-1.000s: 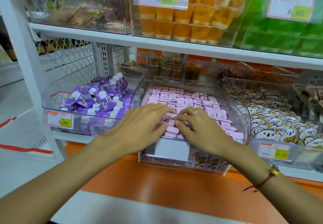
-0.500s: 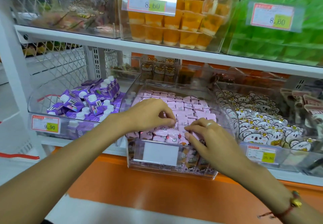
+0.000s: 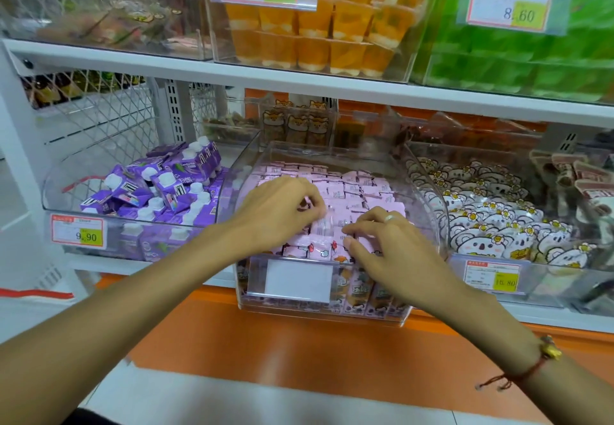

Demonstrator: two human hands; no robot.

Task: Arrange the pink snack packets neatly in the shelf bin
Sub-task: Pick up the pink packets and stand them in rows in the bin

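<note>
Both hands have drawn slightly apart since a second ago, when their fingertips met over the front of the bin; now the left hand (image 3: 279, 212) sits a little further back over the pink snack packets (image 3: 352, 199), its fingers curled down and pinching at one near the middle, while the right hand (image 3: 388, 248) rests at the front right, thumb and forefinger closed on the edge of a packet in the front row; a ring shows on one right finger and a red cord bracelet (image 3: 528, 368) circles that wrist; the packets lie in flat overlapping rows inside the clear shelf bin (image 3: 428, 192), which stands between a bin of purple cartons (image 3: 166, 189) and a bin of koala-print packets (image 3: 491, 225).
</note>
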